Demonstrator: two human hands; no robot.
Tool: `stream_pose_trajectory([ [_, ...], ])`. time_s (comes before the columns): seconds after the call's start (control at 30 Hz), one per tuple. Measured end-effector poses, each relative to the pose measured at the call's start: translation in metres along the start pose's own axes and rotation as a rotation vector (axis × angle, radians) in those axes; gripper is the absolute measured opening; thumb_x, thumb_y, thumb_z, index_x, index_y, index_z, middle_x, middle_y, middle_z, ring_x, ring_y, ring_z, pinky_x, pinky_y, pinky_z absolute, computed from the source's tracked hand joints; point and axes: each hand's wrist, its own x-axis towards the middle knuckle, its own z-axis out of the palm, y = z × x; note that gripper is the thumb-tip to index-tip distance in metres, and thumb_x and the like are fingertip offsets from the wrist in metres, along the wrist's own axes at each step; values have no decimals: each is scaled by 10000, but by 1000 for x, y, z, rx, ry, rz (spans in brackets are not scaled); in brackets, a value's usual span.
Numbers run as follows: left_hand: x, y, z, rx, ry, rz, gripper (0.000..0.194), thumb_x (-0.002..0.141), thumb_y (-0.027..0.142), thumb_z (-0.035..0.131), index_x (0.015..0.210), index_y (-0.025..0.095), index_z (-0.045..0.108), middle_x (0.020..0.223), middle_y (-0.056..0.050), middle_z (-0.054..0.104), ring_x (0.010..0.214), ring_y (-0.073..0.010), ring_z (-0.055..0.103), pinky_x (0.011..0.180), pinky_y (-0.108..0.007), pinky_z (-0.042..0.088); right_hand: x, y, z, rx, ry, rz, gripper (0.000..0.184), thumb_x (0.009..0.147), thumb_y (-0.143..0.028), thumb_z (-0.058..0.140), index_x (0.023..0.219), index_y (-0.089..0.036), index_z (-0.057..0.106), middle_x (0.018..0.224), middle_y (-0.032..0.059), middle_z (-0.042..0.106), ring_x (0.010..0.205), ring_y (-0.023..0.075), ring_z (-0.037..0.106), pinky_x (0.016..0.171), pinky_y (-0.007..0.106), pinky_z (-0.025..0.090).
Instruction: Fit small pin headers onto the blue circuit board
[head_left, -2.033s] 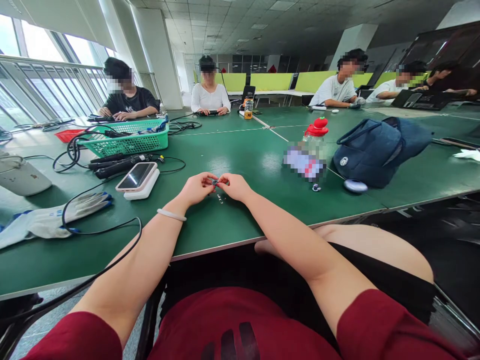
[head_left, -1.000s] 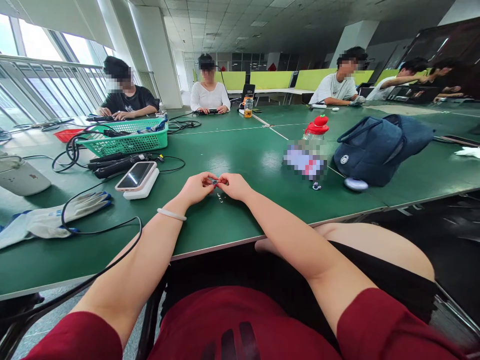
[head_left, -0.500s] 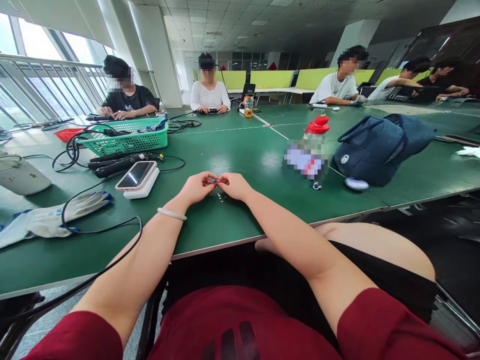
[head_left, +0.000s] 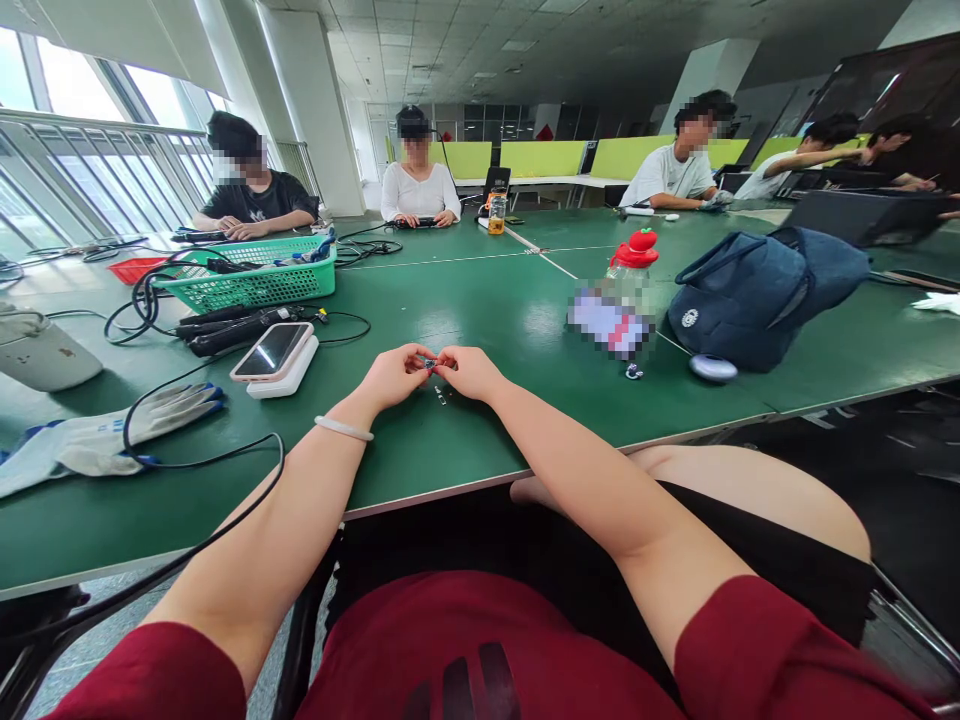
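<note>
My left hand (head_left: 399, 376) and my right hand (head_left: 471, 372) meet just above the green table (head_left: 420, 455). Their fingertips pinch a small dark bluish piece with light specks (head_left: 430, 364) from both sides. It is too small for me to tell its kind, and the fingers cover most of it. Just below it, on the tabletop, lie some tiny clear or whitish pieces (head_left: 440, 396). A pale bangle (head_left: 343, 428) circles my left wrist.
To the left are a phone (head_left: 271, 352) on a white box, work gloves (head_left: 112, 430), a black cable and a green basket (head_left: 259, 280). A red-lidded bottle (head_left: 634, 250) and a navy backpack (head_left: 750, 290) stand right. Several people sit around the table.
My hands stay nearly still around the small piece. At the far right, a dark box-like object has moved nearer behind the backpack, and a person there has stretched out an arm.
</note>
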Motion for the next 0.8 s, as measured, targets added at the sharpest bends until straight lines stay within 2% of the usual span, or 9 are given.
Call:
stream_pose_trajectory([
  [0.8, 2, -6, 1, 22, -30, -1, 299, 725, 250, 583, 1014, 196, 638, 816, -24, 677, 727, -166, 661, 737, -298, 529, 1, 1, 1, -58, -7, 7, 99, 854, -231, 583, 822, -167, 652, 793, 6, 664, 710, 111, 547, 639, 218, 362],
])
